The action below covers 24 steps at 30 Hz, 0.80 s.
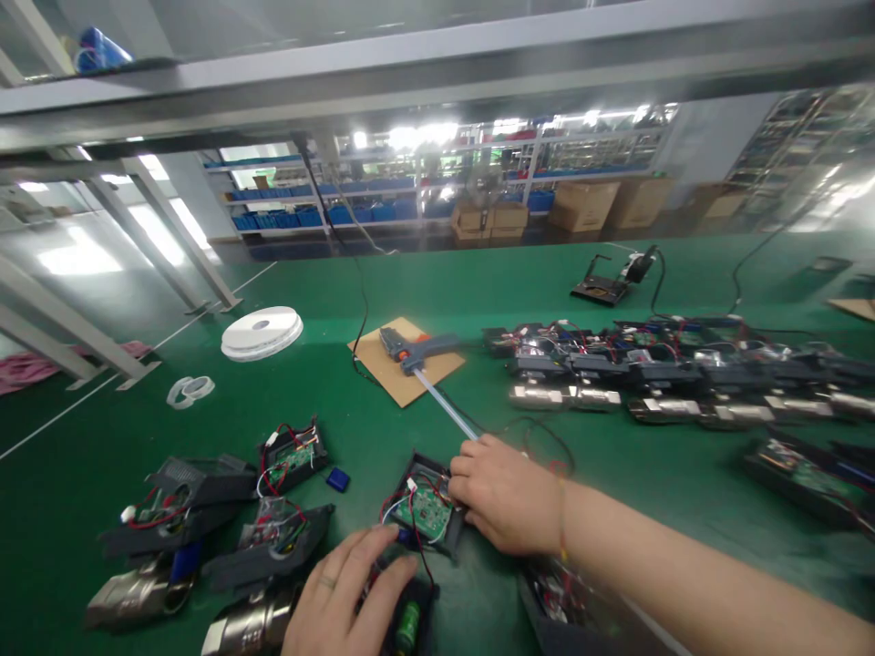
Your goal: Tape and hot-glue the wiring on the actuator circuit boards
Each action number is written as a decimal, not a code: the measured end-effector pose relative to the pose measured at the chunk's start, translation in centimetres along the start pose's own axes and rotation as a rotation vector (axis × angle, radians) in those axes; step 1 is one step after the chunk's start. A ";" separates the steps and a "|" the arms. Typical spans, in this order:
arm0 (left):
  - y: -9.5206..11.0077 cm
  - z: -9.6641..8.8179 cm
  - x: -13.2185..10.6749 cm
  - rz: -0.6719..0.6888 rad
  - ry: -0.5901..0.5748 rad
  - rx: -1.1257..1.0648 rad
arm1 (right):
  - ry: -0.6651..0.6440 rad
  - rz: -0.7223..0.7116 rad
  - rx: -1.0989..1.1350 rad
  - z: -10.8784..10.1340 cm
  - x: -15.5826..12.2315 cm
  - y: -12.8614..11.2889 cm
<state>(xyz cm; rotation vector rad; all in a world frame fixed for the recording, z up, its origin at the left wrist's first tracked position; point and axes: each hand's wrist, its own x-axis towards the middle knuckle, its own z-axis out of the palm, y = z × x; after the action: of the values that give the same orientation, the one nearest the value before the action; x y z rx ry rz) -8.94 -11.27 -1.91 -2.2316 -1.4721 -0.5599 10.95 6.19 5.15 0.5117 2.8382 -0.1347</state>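
My right hand (504,492) rests on the right side of an open black housing with a green circuit board (425,508) and red and white wires, fingers curled at its edge near the end of a long white stick (446,406). That stick runs back to a grey glue gun (418,347) lying on a piece of cardboard (405,364). My left hand (342,597) lies at the bottom, fingers spread over another black unit holding a green cylindrical part (408,624).
Several opened black units with boards and metal valve bodies (140,592) lie at the lower left. A long row of similar units (684,378) fills the right. A white tape reel (262,331), tape rings (190,391), a small blue part (337,479) and a black stand (610,282) sit on the green mat.
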 end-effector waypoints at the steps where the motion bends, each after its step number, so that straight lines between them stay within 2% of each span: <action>1: -0.3 -0.1 0.2 0.012 0.017 -0.005 | -0.005 0.008 0.011 -0.2 -0.1 0.0; 7: -0.1 -1.3 1.6 -0.047 0.054 -0.022 | 0.111 -0.047 0.150 -1.0 0.0 -1.6; 10: 0.4 -1.4 2.0 -0.067 0.100 -0.032 | 0.106 -0.097 0.160 -0.8 1.1 -3.4; 13: 0.6 -1.3 2.1 -0.075 0.111 -0.036 | 0.071 -0.077 0.160 -0.7 2.0 -4.3; 15: 0.6 -1.4 2.1 -0.079 0.104 -0.043 | 0.048 -0.049 0.205 -0.8 2.1 -3.8; 19: 0.5 -1.7 2.2 -0.073 0.089 -0.047 | 0.034 0.027 0.333 -0.9 1.1 -1.0; 24: 0.5 -2.7 2.8 -0.053 0.038 -0.032 | 0.091 0.122 0.482 0.0 -0.1 1.3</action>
<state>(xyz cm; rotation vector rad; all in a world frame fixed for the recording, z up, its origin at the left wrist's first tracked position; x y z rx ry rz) -7.70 -10.79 1.82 -2.1989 -1.5171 -0.6433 11.46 7.39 5.14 0.8012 2.8440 -0.8018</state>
